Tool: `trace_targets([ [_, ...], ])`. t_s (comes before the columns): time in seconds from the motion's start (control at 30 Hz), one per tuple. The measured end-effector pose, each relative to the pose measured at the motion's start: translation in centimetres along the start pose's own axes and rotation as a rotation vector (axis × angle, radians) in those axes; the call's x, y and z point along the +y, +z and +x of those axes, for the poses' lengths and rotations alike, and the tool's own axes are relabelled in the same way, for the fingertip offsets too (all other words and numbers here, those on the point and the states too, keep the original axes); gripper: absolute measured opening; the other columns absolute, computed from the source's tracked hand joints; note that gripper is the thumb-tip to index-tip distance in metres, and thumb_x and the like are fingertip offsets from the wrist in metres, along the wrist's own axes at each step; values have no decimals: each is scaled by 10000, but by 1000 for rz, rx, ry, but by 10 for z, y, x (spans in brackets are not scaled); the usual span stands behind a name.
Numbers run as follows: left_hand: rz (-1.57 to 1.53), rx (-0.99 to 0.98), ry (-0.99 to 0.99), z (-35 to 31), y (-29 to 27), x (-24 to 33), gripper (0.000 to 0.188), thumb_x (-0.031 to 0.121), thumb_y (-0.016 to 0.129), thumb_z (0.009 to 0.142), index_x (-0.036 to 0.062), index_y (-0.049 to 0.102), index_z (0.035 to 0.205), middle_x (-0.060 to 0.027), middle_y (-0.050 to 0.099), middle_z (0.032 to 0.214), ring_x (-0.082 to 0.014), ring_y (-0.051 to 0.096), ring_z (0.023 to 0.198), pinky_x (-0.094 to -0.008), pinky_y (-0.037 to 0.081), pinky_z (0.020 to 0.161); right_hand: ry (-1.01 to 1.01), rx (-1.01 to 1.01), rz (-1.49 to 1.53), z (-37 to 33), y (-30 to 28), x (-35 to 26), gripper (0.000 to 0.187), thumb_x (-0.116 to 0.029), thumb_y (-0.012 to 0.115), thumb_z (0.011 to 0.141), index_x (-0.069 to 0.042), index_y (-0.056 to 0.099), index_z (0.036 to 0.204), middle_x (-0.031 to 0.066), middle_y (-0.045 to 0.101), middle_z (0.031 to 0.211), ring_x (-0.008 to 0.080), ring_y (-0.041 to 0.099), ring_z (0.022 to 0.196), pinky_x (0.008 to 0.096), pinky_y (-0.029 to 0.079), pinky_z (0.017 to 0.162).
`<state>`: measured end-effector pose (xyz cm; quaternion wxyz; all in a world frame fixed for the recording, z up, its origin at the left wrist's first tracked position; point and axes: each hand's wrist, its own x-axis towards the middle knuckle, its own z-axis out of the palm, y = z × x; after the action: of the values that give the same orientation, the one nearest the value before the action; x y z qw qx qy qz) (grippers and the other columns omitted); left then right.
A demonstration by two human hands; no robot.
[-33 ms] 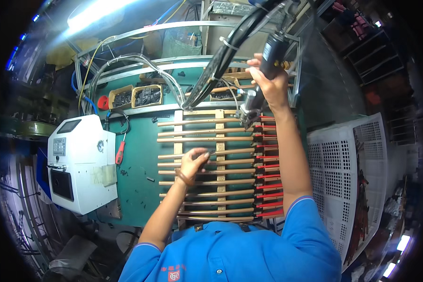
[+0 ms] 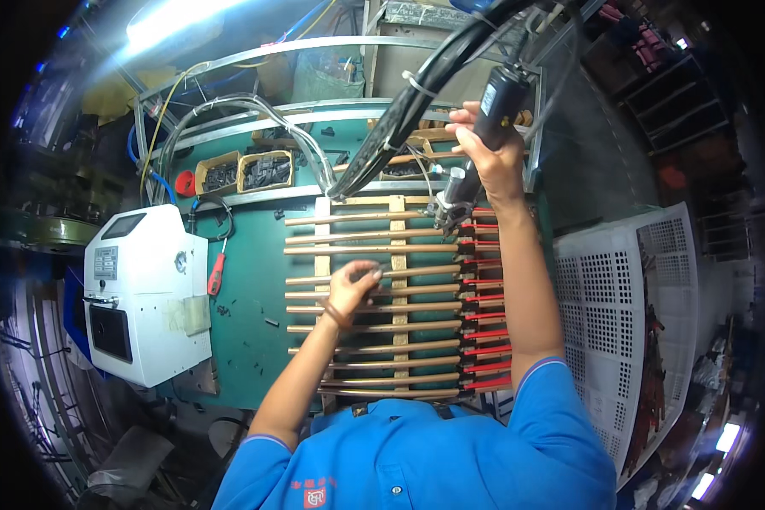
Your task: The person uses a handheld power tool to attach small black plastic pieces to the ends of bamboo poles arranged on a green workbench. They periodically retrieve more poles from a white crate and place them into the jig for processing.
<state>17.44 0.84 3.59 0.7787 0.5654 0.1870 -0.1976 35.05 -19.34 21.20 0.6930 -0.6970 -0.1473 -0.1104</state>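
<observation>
My right hand [image 2: 499,170] is wrapped round a black powered screwdriver [image 2: 501,98], held tilted above the far right end of a row of tan rods [image 2: 361,249]. Its metal head [image 2: 452,204] hangs close to the rods' black joints. On those right ends sit slim red pieces [image 2: 484,336] with black joints, partly hidden under my right forearm. Over the middle of the row is my left hand [image 2: 348,291], fingers curled with thumb and fingertips together. Whatever lies between them is too small or hidden to make out.
Wooden strips [image 2: 398,228] support the rods on the green table [image 2: 255,331]. At left stand a white machine [image 2: 149,297] and a red-handled screwdriver [image 2: 217,276]. Boxes of black parts [image 2: 266,172] sit behind a metal rail. Thick black cables [image 2: 399,115] hang overhead; a white perforated crate [image 2: 599,314] is at right.
The powered screwdriver has shifted slightly, its metal head moving a little left. My left fingers have turned slightly; the small dark thing at their tips no longer shows clearly.
</observation>
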Motion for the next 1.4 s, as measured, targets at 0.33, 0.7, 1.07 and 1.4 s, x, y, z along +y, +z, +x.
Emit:
trace_targets([
  [0.33,280,-16,335,108,28,23,158,35,668,827,15,662,984,-22,665,815,-88,604,712,-232,500,645,84,51,1,-19,12,-18,452,37,538,756,27,497,1206,119,661,960,195,687,754,230,516,583],
  [0.7,1,154,92,61,-61,67,266,95,724,788,28,614,1021,-1,589,741,-75,534,563,-192,408,463,17,14,223,-15,49,-2,402,46,581,756,23,519,1152,107,669,899,174,674,700,249,512,583],
  [1.07,264,669,387,-62,-234,-54,180,59,690,823,50,627,992,32,614,852,-39,550,740,-185,448,669,78,28,190,-34,53,-10,372,54,562,741,45,546,1113,149,650,914,198,627,845,302,509,797],
  [1.4,-136,582,538,-80,-213,-16,202,-7,657,823,12,604,1017,-48,651,972,-85,597,891,-216,478,794,49,93,216,-43,50,-18,279,24,622,765,28,539,1032,91,622,780,171,634,657,264,485,607],
])
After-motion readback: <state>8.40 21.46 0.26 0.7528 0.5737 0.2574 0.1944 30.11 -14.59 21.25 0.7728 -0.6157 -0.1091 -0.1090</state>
